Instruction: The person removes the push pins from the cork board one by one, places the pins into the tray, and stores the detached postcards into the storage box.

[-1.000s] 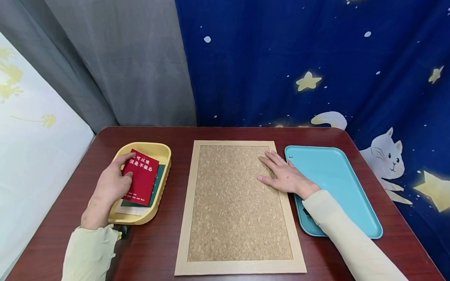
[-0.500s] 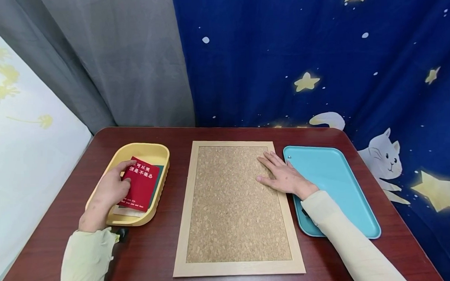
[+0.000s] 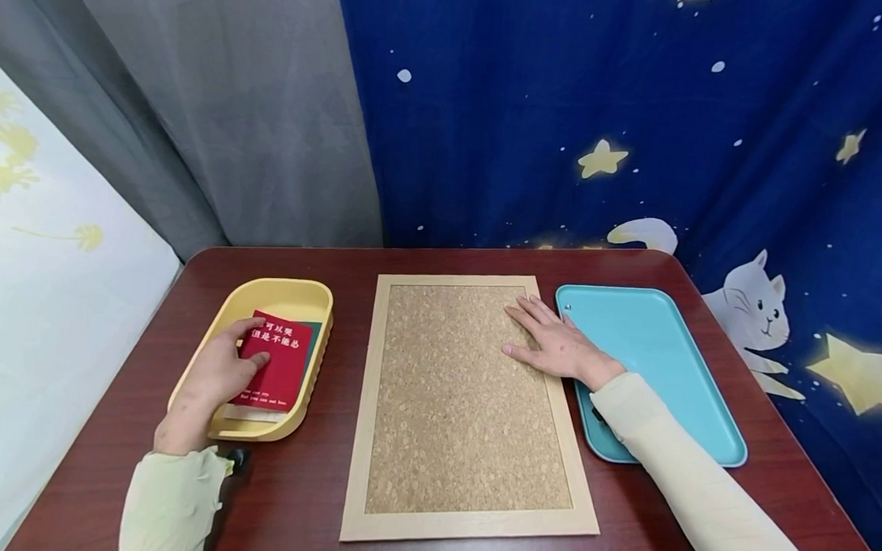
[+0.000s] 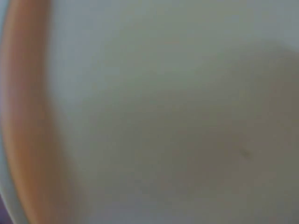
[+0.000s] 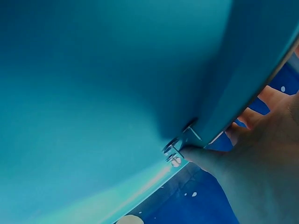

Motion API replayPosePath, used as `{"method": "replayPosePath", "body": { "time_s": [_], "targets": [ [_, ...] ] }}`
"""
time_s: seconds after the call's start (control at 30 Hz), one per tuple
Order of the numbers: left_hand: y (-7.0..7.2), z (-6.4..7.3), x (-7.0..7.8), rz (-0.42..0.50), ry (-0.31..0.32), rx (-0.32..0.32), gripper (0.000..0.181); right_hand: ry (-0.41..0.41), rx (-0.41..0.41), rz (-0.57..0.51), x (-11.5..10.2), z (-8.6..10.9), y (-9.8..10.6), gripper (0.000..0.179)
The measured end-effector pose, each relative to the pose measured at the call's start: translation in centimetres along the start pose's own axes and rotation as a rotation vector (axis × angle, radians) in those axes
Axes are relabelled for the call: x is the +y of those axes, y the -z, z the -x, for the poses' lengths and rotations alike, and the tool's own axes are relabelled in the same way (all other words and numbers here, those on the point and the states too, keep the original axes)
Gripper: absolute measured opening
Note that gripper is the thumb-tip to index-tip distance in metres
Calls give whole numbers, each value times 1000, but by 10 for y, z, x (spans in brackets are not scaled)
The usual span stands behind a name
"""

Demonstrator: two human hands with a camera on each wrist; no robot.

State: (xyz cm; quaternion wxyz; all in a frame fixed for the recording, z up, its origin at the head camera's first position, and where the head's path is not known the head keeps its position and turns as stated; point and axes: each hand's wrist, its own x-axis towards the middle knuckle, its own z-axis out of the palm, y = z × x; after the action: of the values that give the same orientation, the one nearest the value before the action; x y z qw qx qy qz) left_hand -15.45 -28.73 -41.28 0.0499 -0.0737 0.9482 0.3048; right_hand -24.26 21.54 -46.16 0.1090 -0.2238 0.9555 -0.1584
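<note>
My left hand [image 3: 218, 368] reaches into a yellow basket [image 3: 281, 289] at the left of the table. Its thumb and index finger rest on the face of a red card [image 3: 278, 366] with white writing; the other fingers are hidden. A green card [image 3: 315, 337] and a white card [image 3: 254, 413] show beneath the red one. My right hand [image 3: 558, 348] lies spread over the right frame edge of a cork board [image 3: 463, 396]. The left wrist view is blurred.
A blue tray [image 3: 663, 365] stands to the right of the board, partly under the right forearm. Several thumbtacks [image 5: 175, 148] lie in its corner, seen in the right wrist view. Curtains [image 3: 480, 128] hang behind the table [image 3: 296, 507].
The red card has slid a little toward me over the other cards and covers more of the green one. My left thumb has moved farther onto it. My right hand stays put.
</note>
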Motion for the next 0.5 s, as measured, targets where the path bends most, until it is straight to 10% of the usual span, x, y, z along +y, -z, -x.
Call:
{"method": "replayPosePath", "body": {
  "time_s": [0.5],
  "targets": [
    [-6,3,-2,-148,-14,43,87,0,-5,-2,-1,1,1,82]
  ]
}}
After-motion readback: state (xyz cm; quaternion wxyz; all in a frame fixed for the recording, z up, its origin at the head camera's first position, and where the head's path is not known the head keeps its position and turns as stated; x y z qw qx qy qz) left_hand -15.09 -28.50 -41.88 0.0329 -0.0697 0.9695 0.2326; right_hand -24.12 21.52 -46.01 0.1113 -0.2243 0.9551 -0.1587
